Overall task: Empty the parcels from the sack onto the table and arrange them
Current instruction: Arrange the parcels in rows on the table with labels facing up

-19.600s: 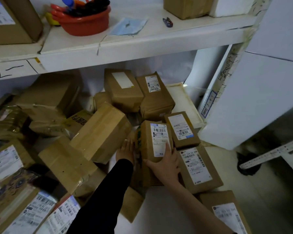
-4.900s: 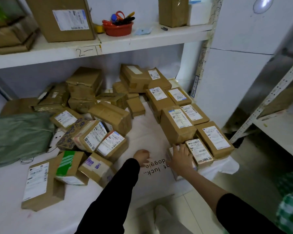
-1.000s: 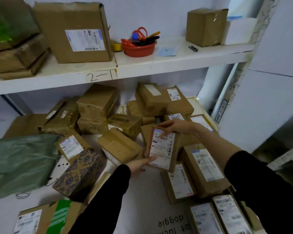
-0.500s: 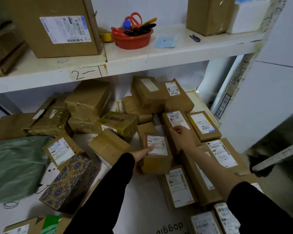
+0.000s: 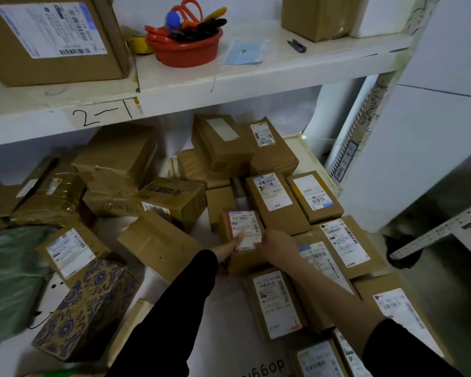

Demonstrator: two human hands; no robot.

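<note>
Several brown cardboard parcels lie on the white table surface (image 5: 223,317) under a shelf. A small labelled parcel (image 5: 241,229) sits label-up in the middle. My left hand (image 5: 229,247) grips its near left edge and my right hand (image 5: 276,246) holds its near right corner. To the right, labelled parcels lie in rows, among them one (image 5: 273,197) just behind the small parcel and one (image 5: 276,303) in front. The green sack (image 5: 8,278) lies flat at the left edge.
A blue and gold patterned box (image 5: 87,308) stands at the near left beside loose unsorted parcels (image 5: 158,240). The white shelf (image 5: 229,77) overhead carries a large box (image 5: 52,36) and a red bowl of scissors (image 5: 184,47). A white wall panel (image 5: 419,159) closes the right side.
The small labelled parcel, held upright a second ago, has been laid flat label-up. My right hand came back from the parcel behind to its near right corner.
</note>
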